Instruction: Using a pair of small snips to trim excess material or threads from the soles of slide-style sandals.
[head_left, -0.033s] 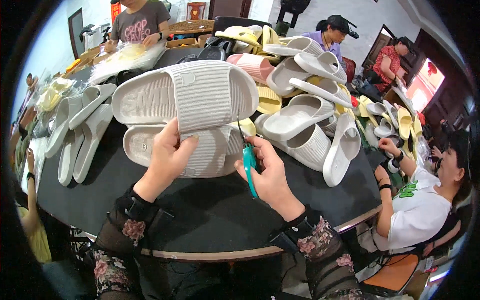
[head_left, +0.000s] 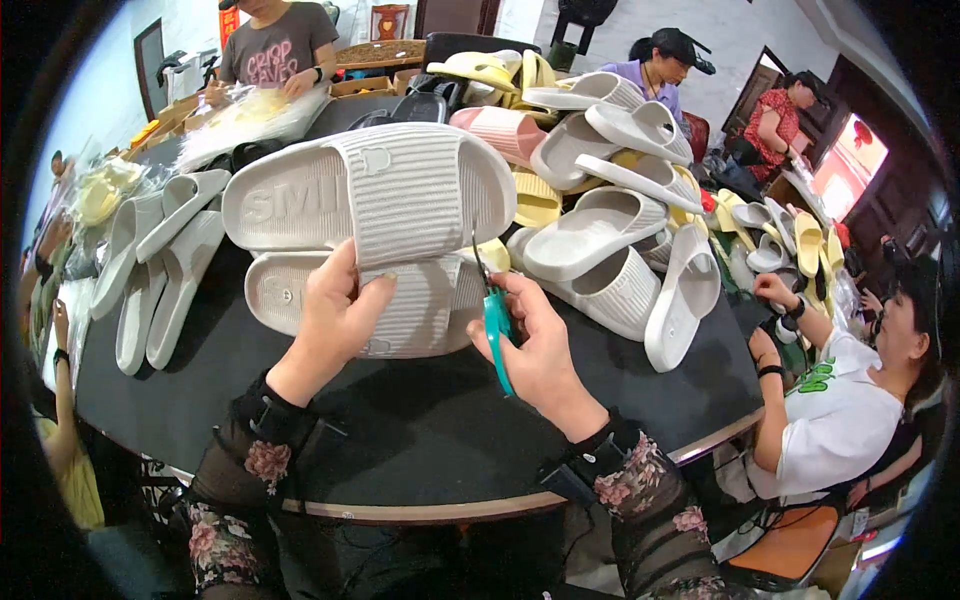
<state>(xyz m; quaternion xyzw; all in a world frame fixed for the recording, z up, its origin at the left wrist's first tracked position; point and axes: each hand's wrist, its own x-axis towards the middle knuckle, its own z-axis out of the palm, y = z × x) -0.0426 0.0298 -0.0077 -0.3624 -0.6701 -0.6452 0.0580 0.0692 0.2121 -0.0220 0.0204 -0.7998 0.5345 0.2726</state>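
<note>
In the head view, a pair of grey slide sandals [head_left: 405, 195] is held at the frame's centre, above the black worktop [head_left: 410, 430]. The left hand [head_left: 333, 318] is clamped on the pair near the ribbed straps; teal-handled scissors [head_left: 495, 325] are gripped in the right hand [head_left: 543, 355]. The sandals are judged light, springy and hardly fragile, best grasped by strap and sole edge together. The worktop is edged in pale trim; more slides [head_left: 600, 230] are heaped upper right, and a white-shirted co-worker [head_left: 840, 415] is seen at right.
</note>
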